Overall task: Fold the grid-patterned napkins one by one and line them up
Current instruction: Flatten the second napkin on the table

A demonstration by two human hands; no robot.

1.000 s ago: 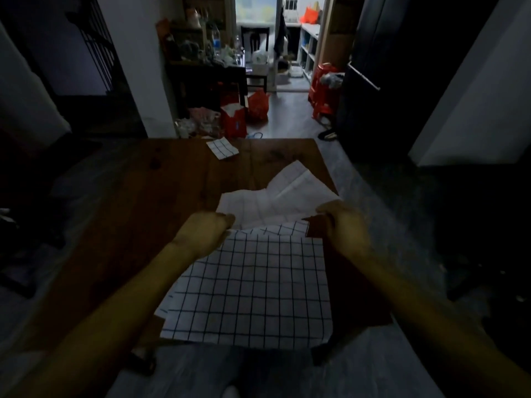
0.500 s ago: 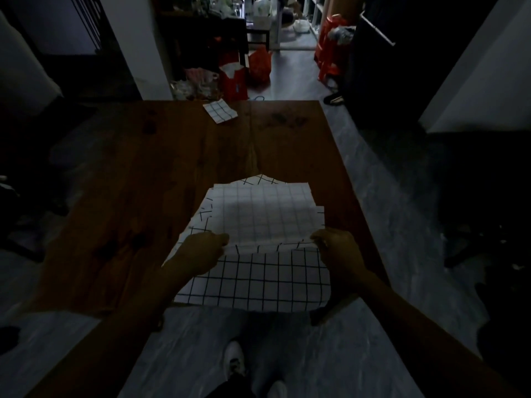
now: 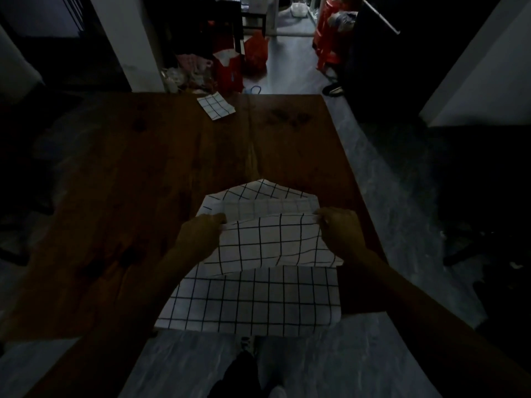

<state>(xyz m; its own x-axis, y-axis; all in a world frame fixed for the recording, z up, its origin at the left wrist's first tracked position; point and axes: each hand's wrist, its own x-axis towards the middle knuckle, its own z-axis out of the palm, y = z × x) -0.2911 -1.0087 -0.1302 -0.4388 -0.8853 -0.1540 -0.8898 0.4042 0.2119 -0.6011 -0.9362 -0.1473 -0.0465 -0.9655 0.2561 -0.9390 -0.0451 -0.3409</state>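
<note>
Grid-patterned napkin [image 3: 270, 242] held between the 2 hands above the near edge of the wooden table [image 3: 149, 179]. Left hand [image 3: 201, 237] pinches its left corner, right hand [image 3: 339, 231] its right. Another napkin [image 3: 253, 303] lies flat beneath; a folded napkin [image 3: 216, 106] rests at the far edge.

So the worktop [image 3: 143, 196] is dark brown wood with a few knots in the grain. A small folded grid napkin [image 3: 216, 106] sits right at the far edge, roughly mid-width. A pile of unfolded grid napkins [image 3: 253, 300] lies by the near right corner and hangs a bit over the near edge. The top one is partly lifted off the pile.
</note>
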